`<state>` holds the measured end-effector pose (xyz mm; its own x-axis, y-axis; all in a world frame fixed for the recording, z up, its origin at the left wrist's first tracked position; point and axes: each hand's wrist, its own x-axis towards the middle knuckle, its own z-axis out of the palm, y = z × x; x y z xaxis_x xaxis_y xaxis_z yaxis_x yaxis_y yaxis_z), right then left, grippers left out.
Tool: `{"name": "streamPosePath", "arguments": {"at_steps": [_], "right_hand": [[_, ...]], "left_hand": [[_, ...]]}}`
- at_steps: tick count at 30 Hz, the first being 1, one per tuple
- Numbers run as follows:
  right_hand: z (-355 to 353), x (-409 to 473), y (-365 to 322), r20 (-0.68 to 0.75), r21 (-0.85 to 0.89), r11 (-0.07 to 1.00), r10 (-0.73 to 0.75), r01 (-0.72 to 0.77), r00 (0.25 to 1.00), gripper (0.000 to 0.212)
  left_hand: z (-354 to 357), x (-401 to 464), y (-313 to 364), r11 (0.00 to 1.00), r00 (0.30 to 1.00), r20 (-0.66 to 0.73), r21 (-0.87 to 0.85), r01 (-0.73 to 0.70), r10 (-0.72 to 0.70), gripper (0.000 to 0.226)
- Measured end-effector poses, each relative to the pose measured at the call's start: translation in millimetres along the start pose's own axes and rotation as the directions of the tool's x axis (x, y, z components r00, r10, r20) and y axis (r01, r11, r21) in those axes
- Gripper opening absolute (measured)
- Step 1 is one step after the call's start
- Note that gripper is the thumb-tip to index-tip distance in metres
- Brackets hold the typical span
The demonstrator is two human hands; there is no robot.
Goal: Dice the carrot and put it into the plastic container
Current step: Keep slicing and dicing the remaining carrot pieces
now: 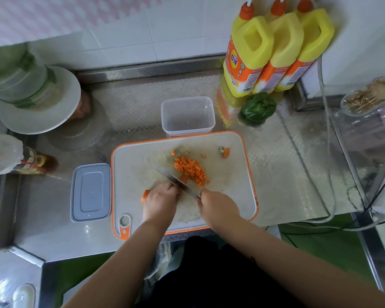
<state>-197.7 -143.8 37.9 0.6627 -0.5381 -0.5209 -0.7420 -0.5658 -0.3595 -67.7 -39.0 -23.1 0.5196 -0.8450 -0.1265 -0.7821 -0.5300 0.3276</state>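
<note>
A pile of diced carrot (191, 170) lies in the middle of the white, orange-rimmed cutting board (236, 196). My left hand (160, 201) holds down the uncut carrot piece (145, 195), whose end sticks out at the hand's left. My right hand (218, 207) grips the knife (176, 180); its blade slants up-left, its edge against the carrot beside my left fingers. The clear plastic container (188, 116) stands just beyond the board's far edge and looks nearly empty. The carrot's cut top (225, 152) lies at the board's far right.
The container's grey lid (91, 192) lies left of the board. A green pepper (257, 108) and three yellow bottles (273, 52) stand at the back right. Stacked plates (40, 101) and a sauce bottle (31, 163) are on the left. Cables (329, 174) run along the right.
</note>
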Motion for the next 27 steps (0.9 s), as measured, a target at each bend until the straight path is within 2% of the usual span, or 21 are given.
{"name": "streamPosePath", "arguments": {"at_steps": [5,10,14,19,26,27], "right_hand": [[5.3,-2.1,-6.2,-0.014,-0.098,0.995,0.027,-0.028,1.0,0.013],[15.0,6.1,-4.6,0.07,-0.056,0.993,0.112,-0.108,0.991,0.018],[15.3,9.1,-6.1,0.101,0.015,0.994,0.109,-0.111,0.989,0.034],[2.2,19.9,2.6,0.108,0.183,0.977,0.091,-0.11,0.99,0.039],[2.8,2.1,-0.4,0.041,0.029,0.999,0.034,-0.035,0.999,0.03],[4.1,0.3,-1.8,0.035,0.018,0.999,0.027,-0.028,0.999,0.028]], "left_hand": [[4.1,-0.7,0.4,0.999,0.999,0.006,0.02,0.04,-0.04,0.015],[2.6,-0.3,2.8,0.995,0.995,0.03,0.024,0.094,-0.095,0.013],[1.7,1.3,2.6,0.995,0.994,0.052,-0.022,0.099,-0.098,0.012],[3.0,-5.9,-0.5,1.0,0.996,-0.084,0.017,0.005,-0.004,0.006],[9.0,-9.5,-5.7,0.998,0.985,-0.167,0.052,-0.032,0.04,0.003],[8.9,-9.5,-5.6,0.999,0.983,-0.18,0.044,-0.03,0.038,0.007]]}}
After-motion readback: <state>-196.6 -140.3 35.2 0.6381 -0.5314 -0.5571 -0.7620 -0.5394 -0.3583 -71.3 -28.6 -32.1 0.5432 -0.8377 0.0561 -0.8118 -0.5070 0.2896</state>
